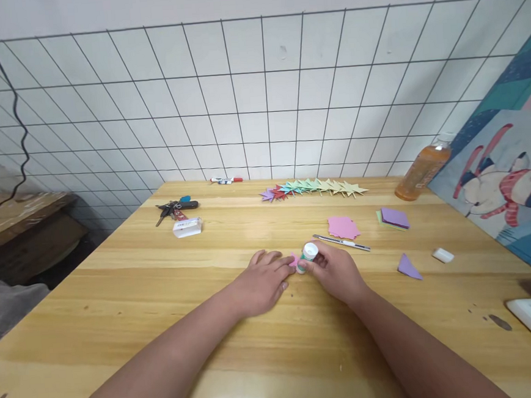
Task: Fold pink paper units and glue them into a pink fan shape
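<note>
Near the middle of the table (129, 277), left hand (262, 283) lies palm down, fingers spread, not gripping anything; its fingertips rest at a small pink paper piece (293, 259), mostly hidden between the two hands. Probably pinning it so it won't slide. Right hand (338, 272) is grasping a glue stick (307, 254), thumb on one side, fingers on the other, white end up and lower end down at the pink paper; that upright grip likely gives control over a small piece. Whether the tip touches the paper: can't tell, hidden.

Just beyond the right hand: cutter (341, 242) laid slantwise, then a pink paper stack (343, 228). Farther right, purple paper squares (394, 217) sit over green ones. Nearer, a purple folded triangle (409, 267) and white eraser (443, 255). Supplies look grouped on the right for easy reach. Far side, by the wall: a row of overlapping folded paper pieces (315, 187), purple through red and green to yellow, likely set back to leave working room.

Containers: far right, a clear bottle (423, 171) with amber drink in it, most of the way up; looks tilted, maybe lens stretch. Glue stick's contents not visible.
</note>
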Available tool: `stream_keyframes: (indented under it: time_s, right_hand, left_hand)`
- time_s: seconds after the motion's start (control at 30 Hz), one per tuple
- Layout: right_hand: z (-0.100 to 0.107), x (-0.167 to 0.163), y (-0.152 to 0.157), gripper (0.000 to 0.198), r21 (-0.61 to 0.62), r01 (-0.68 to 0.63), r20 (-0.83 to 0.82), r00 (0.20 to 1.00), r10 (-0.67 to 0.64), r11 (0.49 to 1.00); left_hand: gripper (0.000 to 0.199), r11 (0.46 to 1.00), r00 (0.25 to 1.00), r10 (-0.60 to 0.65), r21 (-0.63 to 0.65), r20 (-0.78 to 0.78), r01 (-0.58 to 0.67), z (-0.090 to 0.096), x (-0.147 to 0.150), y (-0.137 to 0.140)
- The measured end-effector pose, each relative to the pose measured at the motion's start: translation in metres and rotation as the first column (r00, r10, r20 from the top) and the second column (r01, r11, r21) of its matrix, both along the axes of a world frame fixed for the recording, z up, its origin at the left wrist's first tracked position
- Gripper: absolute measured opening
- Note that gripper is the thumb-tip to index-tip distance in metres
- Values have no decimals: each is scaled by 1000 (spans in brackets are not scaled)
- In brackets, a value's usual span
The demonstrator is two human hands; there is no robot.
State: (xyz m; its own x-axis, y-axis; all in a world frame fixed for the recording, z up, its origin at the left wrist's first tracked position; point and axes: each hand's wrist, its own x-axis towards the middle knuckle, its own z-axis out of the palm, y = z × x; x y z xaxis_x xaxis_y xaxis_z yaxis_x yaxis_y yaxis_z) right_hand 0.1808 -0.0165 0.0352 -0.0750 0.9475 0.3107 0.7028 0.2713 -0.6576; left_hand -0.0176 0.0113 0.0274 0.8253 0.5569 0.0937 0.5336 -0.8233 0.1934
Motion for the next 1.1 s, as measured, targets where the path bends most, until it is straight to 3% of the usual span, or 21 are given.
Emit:
stream_keyframes:
  time_s: [0.13, 0.43, 0.9, 1.0, 1.1]
  right_hand:
    - [-1, 6, 3, 21, 38, 107, -188, 977, -98, 994]
    - [-9, -4, 7, 16, 2, 20, 23, 1000, -20, 1000]
    - [-11, -4, 14, 10, 23, 69, 8, 998, -69, 997]
    - [-11, -3, 14, 11, 37, 73, -53, 996, -71, 997]
    - [-8, 2, 12, 19, 71, 142, -256, 959, -120, 987]
  left_hand:
    - [39, 1000, 1000, -12, 3, 19, 11, 0, 0, 0]
    - [35, 1000, 999, -13, -4, 53, 13, 2, 0, 0]
    - [39, 1000, 998, -25, -3, 52, 25, -2, -3, 3]
    - [37, 1000, 998, -21, -1, 51, 21, -2, -3, 2]
    - [35, 1000, 998, -19, -3, 65, 19, -2, -4, 3]
